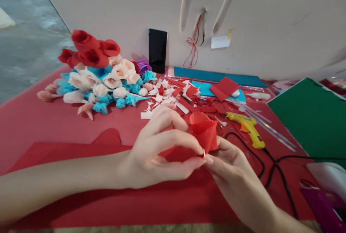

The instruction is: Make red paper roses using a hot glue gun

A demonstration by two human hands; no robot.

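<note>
A red crepe-paper flower [204,130] stands with its cupped petals upward between my two hands. My right hand [235,168] grips its lower end, thumb in front and fingers behind. With thumb and forefinger, my left hand [164,146] pinches the flower's narrow base, where a small pale tip pokes out. The fingertips of both hands almost meet there. Under my hands lie red paper sheets [129,204]. Just beyond the flower is a heap of red and white paper scraps [175,94].
Finished paper flowers [113,78] in red, white and blue pile up at the left. A black phone [158,51] leans on the back wall. On the right lie a yellow glue gun [248,126] with its black cord, clear sticks [270,128] and a green board [310,117].
</note>
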